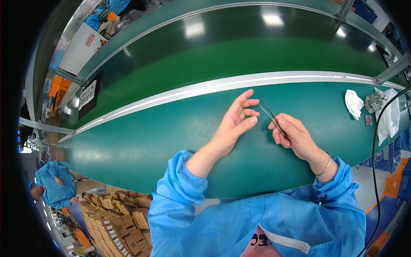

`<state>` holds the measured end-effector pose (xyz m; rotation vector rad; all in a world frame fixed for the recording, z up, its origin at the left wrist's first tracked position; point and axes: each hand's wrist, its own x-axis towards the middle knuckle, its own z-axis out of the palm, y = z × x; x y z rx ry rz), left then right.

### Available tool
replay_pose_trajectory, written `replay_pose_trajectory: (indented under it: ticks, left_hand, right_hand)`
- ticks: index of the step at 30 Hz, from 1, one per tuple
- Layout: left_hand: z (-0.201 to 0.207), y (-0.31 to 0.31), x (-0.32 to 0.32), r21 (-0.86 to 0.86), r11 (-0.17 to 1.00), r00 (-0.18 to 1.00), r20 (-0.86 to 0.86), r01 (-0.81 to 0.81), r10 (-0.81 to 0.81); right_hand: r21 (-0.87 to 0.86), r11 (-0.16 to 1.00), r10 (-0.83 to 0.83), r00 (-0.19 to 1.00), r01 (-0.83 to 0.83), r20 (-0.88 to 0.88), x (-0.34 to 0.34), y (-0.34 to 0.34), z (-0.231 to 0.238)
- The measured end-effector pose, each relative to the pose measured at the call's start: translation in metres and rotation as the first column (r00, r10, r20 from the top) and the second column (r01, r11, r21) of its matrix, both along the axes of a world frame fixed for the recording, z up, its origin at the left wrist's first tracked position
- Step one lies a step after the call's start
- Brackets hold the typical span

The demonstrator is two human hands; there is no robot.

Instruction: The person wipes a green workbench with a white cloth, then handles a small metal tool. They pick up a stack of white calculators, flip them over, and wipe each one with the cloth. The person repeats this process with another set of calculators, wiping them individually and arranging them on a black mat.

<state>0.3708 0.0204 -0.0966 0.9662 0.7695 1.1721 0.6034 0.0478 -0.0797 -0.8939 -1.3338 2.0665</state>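
Note:
My right hand (292,133) is closed around a thin pair of metal tweezers (269,112), whose tips point up and to the left. Just left of those tips, my left hand (238,118) hovers over the green work table (141,141) with its fingers apart and curved. I see nothing between the left fingers. The two hands do not touch each other. Both forearms come out of pushed-up blue sleeves, and a bracelet (324,164) circles the right wrist.
At the table's right lie a crumpled white cloth or bag (353,104), a clear box (375,102), a small pinkish square (368,120) and a white plastic bag (388,115). A black cable (376,171) hangs there. Beyond the metal rail (222,84) runs a green belt (239,55). Cardboard boxes (120,222) stand lower left, near another person (55,184).

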Motion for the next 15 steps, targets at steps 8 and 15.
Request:
replay_pose_trajectory:
  ticks: [8,15]
  left_hand:
    - [-0.0011,-0.0020,-0.0003,-0.017,0.998,0.998,-0.031,-0.062,0.062]
    - [0.0002,0.0034,-0.0017,-0.148,0.971,0.959,0.187,-0.186,0.212]
  right_hand:
    - [-0.045,0.984,0.174,0.983,-0.172,0.052,-0.0026,-0.0045,0.0057]
    - [-0.028,0.993,0.111,0.994,-0.110,0.020,0.0005,-0.0001,-0.0031]
